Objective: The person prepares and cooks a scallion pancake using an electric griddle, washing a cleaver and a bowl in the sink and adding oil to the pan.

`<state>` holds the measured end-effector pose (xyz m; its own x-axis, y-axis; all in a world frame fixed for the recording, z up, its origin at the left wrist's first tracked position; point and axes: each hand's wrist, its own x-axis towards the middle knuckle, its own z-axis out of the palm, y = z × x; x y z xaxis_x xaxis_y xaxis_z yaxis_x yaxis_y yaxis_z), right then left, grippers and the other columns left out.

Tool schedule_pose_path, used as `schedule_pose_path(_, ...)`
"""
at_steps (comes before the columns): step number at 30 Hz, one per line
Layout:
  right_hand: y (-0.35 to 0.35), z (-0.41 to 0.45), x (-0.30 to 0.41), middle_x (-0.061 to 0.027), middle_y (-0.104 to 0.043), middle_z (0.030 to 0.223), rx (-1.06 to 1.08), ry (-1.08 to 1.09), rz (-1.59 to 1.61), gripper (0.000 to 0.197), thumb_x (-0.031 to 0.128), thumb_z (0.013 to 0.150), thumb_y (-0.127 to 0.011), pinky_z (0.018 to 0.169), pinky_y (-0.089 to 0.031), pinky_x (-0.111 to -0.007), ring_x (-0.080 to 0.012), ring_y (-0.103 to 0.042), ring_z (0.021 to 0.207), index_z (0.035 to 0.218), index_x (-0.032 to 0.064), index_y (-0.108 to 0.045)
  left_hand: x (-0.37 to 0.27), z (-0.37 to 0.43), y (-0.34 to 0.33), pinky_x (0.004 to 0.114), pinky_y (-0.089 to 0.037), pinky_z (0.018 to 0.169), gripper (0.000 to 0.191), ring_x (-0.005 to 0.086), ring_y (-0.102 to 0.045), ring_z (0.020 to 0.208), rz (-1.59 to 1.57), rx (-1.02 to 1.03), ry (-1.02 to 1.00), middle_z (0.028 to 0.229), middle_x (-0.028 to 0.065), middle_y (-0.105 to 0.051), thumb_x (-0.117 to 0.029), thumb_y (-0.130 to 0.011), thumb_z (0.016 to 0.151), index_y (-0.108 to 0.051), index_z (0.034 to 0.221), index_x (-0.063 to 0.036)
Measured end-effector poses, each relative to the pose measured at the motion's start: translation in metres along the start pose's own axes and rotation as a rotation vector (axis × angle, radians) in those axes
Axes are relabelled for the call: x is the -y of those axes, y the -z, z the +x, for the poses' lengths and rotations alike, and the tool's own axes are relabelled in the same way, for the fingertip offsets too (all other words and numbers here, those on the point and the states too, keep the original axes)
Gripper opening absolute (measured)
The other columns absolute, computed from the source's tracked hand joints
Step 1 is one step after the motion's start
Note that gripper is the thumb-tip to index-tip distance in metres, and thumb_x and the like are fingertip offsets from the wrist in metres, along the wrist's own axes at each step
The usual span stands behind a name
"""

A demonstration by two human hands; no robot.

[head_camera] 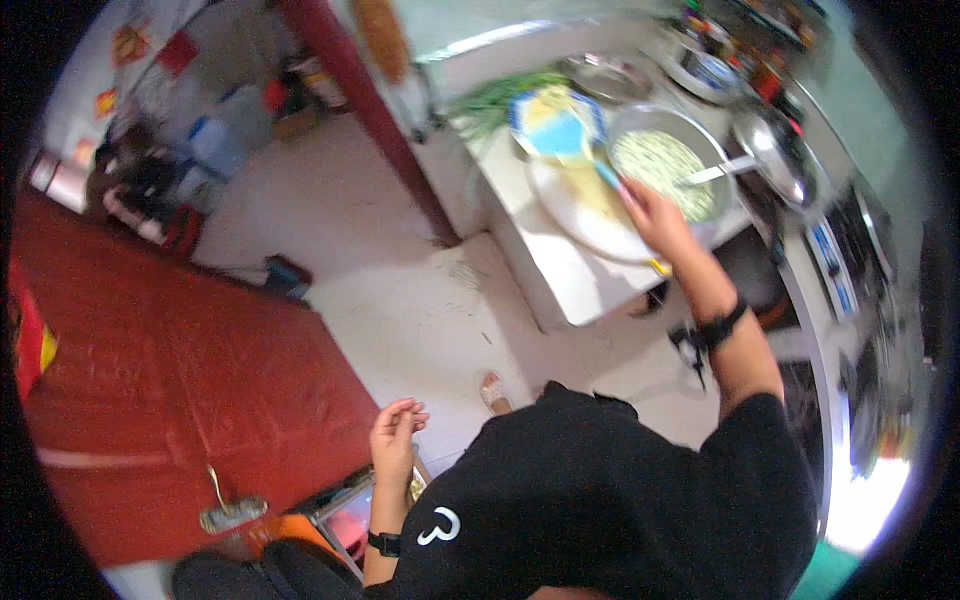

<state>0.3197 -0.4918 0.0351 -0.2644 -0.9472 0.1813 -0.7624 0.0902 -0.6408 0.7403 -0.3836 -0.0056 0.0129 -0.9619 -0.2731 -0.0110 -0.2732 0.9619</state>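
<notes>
My right hand is shut on the light-blue handle of a blurred utensil, possibly a knife. It reaches over a round white board with a pale yellow smear or food on it. Touching or close behind the board is a blue-rimmed plate holding yellow food and a light-blue patch. To the right stands a large metal pot of chopped pale-green and white food, a light-handled utensil leaning in it. My left hand hangs low near the red table, fingers loosely curled, holding nothing visible.
Green stalks and a metal dish lie along the counter's back. A shiny domed lid sits right of the pot, beside a stove. The red-covered table fills the left. A dark red post rises beside the counter.
</notes>
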Motion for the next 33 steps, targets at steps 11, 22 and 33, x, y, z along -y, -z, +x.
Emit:
schedule_pose_path(11, -0.028, -0.080, -0.138, -0.0162, -0.052, 0.089, 0.019, -0.128, -0.377, 0.029, 0.015, 0.075, -0.049, 0.070, -0.039, -0.037, -0.0293, -0.050, 0.082, 0.103, 0.0076, -0.046, 0.025, -0.051, -0.027, 0.023, -0.042, 0.068, 0.017, 0.0116, -0.053, 0.077, 0.086, 0.052, 0.118, 0.089, 0.0071, -0.055, -0.007, -0.044, 0.080, -0.049, 0.096, -0.0028)
schedule_pose_path(22, -0.055, -0.098, -0.069, -0.0189, -0.048, 0.099, 0.065, 0.317, -0.112, 0.013, 0.011, 0.072, -0.052, 0.081, -0.036, -0.036, -0.0331, -0.046, 0.092, 0.080, 0.0005, -0.051, 0.052, -0.102, -0.009, 0.023, -0.042, 0.069, 0.017, 0.0116, -0.053, 0.077, -0.079, -0.106, 0.157, 0.089, 0.0069, -0.055, -0.010, -0.047, 0.079, -0.050, 0.094, -0.0021)
schedule_pose_path(33, -0.122, -0.290, 0.163, -0.0128, -0.055, 0.084, 0.970, 0.974, 0.295, 0.014, 0.005, 0.074, -0.050, 0.064, -0.044, -0.027, -0.0207, -0.054, 0.072, 0.086, 0.0005, -0.054, 0.110, -0.316, 0.071, 0.025, -0.042, 0.064, 0.014, 0.0105, -0.051, 0.068, 0.338, -0.267, 0.035, 0.075, 0.0058, -0.057, -0.016, -0.053, 0.074, -0.055, 0.080, -0.0033)
